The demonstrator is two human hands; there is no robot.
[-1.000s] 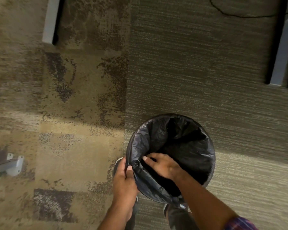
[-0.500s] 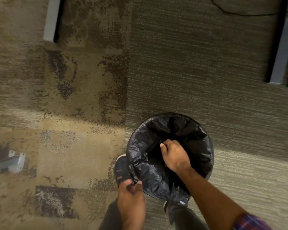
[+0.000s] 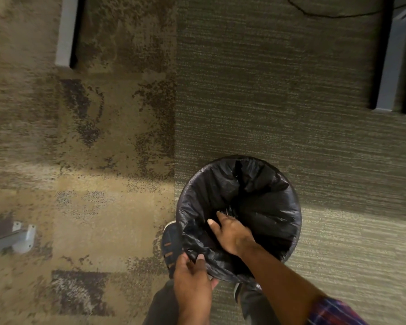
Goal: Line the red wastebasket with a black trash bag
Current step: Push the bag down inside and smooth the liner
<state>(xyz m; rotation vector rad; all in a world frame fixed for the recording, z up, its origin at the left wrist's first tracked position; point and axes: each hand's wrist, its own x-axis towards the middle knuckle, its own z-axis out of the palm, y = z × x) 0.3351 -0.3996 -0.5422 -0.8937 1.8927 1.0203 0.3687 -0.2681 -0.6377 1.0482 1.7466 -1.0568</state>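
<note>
A round wastebasket stands on the carpet at lower centre-right, seen from above; a black trash bag (image 3: 263, 207) covers its rim and inside, so no red shows. My left hand (image 3: 192, 277) pinches the bag's edge at the near rim, thumb and fingers closed on the plastic. Inside the basket, my right hand (image 3: 232, 233) presses flat against the bag's near-left wall with its fingers spread.
My dark shoe (image 3: 171, 242) sits against the basket's left side. Grey furniture legs stand at the top left (image 3: 65, 31) and at the right edge (image 3: 391, 66). A metal bracket (image 3: 21, 238) lies at the left edge. A black cable (image 3: 333, 14) curves across the carpet at the top.
My right hand drew back from the basket's middle to the near-left inner wall. My left hand stayed pinched on the bag at the near rim, a little lower than one second ago.
</note>
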